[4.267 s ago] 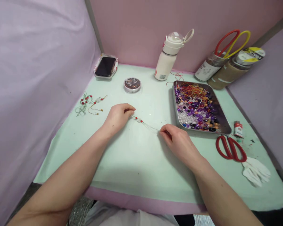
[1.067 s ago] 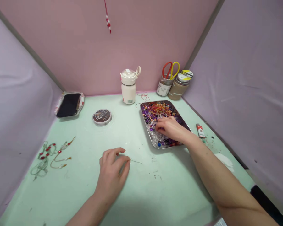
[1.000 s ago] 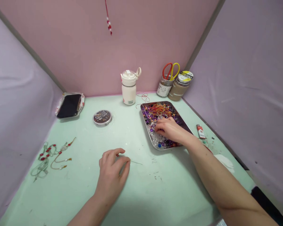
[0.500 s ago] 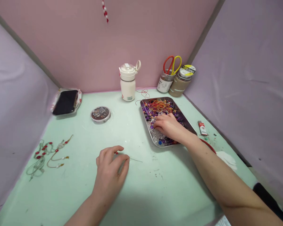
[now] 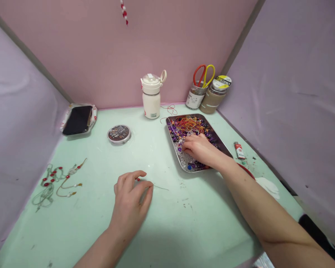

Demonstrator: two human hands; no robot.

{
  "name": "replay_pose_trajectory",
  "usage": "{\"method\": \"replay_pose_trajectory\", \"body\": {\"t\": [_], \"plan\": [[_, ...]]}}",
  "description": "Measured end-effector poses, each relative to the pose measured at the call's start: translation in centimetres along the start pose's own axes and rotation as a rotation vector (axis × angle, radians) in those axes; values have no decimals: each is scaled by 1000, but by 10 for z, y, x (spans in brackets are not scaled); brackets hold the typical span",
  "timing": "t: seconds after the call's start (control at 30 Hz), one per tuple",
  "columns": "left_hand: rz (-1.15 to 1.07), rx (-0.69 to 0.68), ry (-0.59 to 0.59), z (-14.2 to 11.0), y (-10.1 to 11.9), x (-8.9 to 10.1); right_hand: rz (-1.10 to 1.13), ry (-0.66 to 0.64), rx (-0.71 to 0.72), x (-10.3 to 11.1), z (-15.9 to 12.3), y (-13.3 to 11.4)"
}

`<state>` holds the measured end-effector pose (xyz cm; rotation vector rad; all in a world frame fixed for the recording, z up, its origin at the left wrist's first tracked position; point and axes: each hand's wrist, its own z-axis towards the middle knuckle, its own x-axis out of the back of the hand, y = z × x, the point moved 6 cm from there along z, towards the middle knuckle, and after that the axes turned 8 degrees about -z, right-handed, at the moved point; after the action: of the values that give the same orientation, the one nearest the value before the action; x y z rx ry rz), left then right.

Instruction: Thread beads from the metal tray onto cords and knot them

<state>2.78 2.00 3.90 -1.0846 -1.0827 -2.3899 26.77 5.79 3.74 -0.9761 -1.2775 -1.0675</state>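
Observation:
My left hand rests low over the table, closed on a thin cord whose free end sticks out to the right of the thumb. A small red bead shows beside the index finger; the rest of the cord is hidden by the hand. My right hand reaches into a metal tray of mixed beads, its fingers bent down among the clear and purple ones. Whatever the right fingertips pinch is out of sight. Tangled red and orange threads lie in the tray's far part.
A beaded cord piece lies at the left. Behind stand a phone on a tray, a round tin, a white bottle, and two jars, one holding scissors. A lighter and red-handled scissors lie right, partly behind my forearm.
Over the last seconds my right hand has let go of the cord and moved into the bead tray. My left hand keeps the cord. The view has tilted up; lately almost nothing moves.

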Motion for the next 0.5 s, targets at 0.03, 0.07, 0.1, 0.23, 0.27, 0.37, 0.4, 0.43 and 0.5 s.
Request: {"method": "replay_pose_trajectory", "body": {"t": [0.03,0.07,0.1,0.23,0.27,0.37,0.4,0.43,0.5], "plan": [[2,-3,-1,0,0,0,0,-10,7,1,0,-1],[4,-6,-2,0,0,0,1,-21,12,2,-1,-3],[6,-7,-4,0,1,-1,2,-29,16,2,-1,-4],[5,-9,-11,0,1,-1,1,-35,17,2,0,-6],[6,-7,-11,0,0,-1,0,-33,18,2,0,-6],[6,0,-13,0,0,-1,-5,-34,22,1,0,-7],[6,4,-13,0,0,-1,-8,-40,25,1,0,-8],[5,8,-12,0,0,-1,-11,-45,28,0,0,-8],[5,15,-10,0,-1,-1,-16,-45,37,-1,0,-10]]}}
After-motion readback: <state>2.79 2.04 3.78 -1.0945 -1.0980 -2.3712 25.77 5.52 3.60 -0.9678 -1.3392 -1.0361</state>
